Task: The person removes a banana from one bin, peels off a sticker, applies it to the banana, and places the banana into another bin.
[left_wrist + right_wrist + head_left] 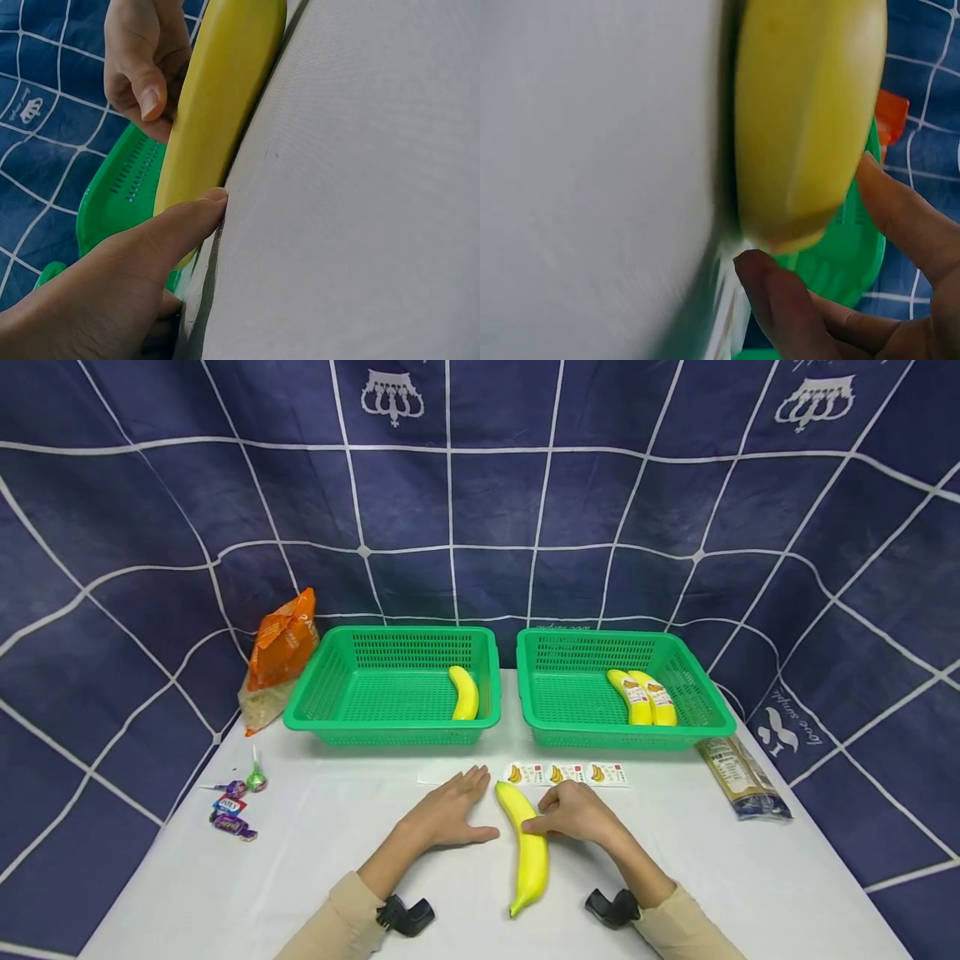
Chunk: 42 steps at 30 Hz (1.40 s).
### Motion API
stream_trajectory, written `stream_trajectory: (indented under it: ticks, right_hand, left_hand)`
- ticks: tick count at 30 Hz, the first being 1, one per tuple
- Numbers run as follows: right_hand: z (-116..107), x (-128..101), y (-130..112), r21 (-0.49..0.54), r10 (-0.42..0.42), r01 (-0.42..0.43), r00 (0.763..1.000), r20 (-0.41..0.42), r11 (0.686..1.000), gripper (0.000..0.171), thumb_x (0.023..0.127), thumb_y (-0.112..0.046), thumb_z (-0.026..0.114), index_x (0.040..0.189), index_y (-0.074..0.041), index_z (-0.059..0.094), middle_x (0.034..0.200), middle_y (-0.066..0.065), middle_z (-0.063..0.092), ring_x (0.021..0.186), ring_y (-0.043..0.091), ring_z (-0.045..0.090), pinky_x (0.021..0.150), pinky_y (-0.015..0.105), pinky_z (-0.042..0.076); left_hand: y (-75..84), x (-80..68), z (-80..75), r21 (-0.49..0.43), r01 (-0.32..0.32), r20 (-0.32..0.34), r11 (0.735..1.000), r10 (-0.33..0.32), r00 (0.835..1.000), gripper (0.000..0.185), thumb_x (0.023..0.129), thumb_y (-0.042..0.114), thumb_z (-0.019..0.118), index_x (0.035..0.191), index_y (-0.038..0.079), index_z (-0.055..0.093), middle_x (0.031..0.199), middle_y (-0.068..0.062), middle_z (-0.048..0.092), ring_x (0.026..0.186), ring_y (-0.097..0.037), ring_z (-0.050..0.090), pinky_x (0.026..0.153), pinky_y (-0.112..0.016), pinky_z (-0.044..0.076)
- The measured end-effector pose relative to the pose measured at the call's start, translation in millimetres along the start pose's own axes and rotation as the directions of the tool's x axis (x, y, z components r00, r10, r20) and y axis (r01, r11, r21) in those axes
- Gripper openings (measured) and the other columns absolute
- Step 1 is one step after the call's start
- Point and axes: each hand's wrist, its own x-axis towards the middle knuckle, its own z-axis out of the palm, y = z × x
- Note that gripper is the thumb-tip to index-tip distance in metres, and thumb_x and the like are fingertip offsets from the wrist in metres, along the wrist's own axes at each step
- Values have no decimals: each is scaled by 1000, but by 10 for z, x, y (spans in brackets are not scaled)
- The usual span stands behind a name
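Table [750,877], white, backed by a navy cloth [150,527] with a white grid. Two green baskets at the far edge: left basket [330,681] holds one bare banana at its right side; right basket [697,681] holds two stickered bananas side by side at its right. Orange bag [281,647] stands far left, just beside the left basket. Flat packet [742,777] lies right, near the right basket. Sticker strip [567,773] with three banana stickers lies just near of the gap between baskets. Sweets [234,806] scattered at left edge.

Banana [528,852] lies on the table at near centre, lengthwise far to near, stem end nearest.

Left hand [448,814] rests flat on the table just left of the banana, fingers straight and spread wide; left wrist view shows the thumb tip at the banana's side.

Right hand [573,810] on the banana's right, fingers curled, fingertips pinching its far half; thumb [146,90] bent against the peel.
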Motion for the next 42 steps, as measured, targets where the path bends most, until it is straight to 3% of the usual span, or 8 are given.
stream_trajectory:
  ticks: [4,9,13,17,24,32,37,42]
  right_hand:
    - [-123,43,69,98,-57,57,998,0,994,49,71,-34,86,104,-1,71,80,1,68,71,12,60,63,25,50]
    - [-233,166,99,200,-224,221,975,-7,955,45,74,-21,84,108,4,68,85,6,68,76,12,61,66,21,52]
    - [-231,282,51,17,-318,319,947,-36,948,37,74,-14,82,106,2,70,85,5,69,77,10,59,67,20,50]
    - [-204,384,-11,-178,-375,367,927,-10,913,34,73,-5,79,106,0,71,85,4,68,77,11,57,68,22,49]
    - [-126,617,-114,-345,-422,401,907,17,848,42,71,-1,81,112,0,70,92,7,71,85,19,62,76,33,53]
    - [-37,826,-112,-418,-437,407,899,25,812,50,65,5,84,113,3,70,109,14,72,102,29,67,88,40,56]
    - [-6,902,-69,-394,-430,406,902,30,825,51,63,3,87,111,0,71,105,11,73,98,25,68,86,37,57]
    - [-15,931,-39,-351,-459,439,888,30,827,46,64,2,87,108,-3,73,96,7,73,83,16,65,73,30,56]
  left_hand:
    - [10,21,1,-1,-17,4,1000,17,1000,96,84,72,53,152,7,34,160,-8,30,149,-24,28,121,-41,27]
    - [15,35,-25,15,-32,5,999,32,999,95,84,71,54,151,5,34,160,-9,31,149,-24,28,122,-40,25]
    - [20,43,-33,-6,-31,7,1000,31,999,96,84,71,54,152,6,33,160,-8,30,149,-23,27,122,-40,25]
    - [21,53,-25,-7,-31,10,1000,31,999,96,84,71,53,152,6,32,160,-8,30,149,-23,26,122,-40,24]
    - [14,38,-44,-12,-16,-9,1000,16,1000,96,83,71,55,151,6,34,160,-8,30,149,-23,27,122,-39,24]
    - [1,25,-1,-26,-9,0,1000,9,1000,98,82,73,56,151,7,35,160,-8,31,149,-23,27,122,-40,24]
    - [-6,29,17,-21,-14,3,1000,14,1000,98,82,73,55,151,7,34,160,-7,31,150,-22,26,122,-40,24]
    - [-15,27,2,-17,-12,4,1000,12,1000,98,82,73,55,151,6,35,160,-7,31,149,-22,27,122,-40,24]
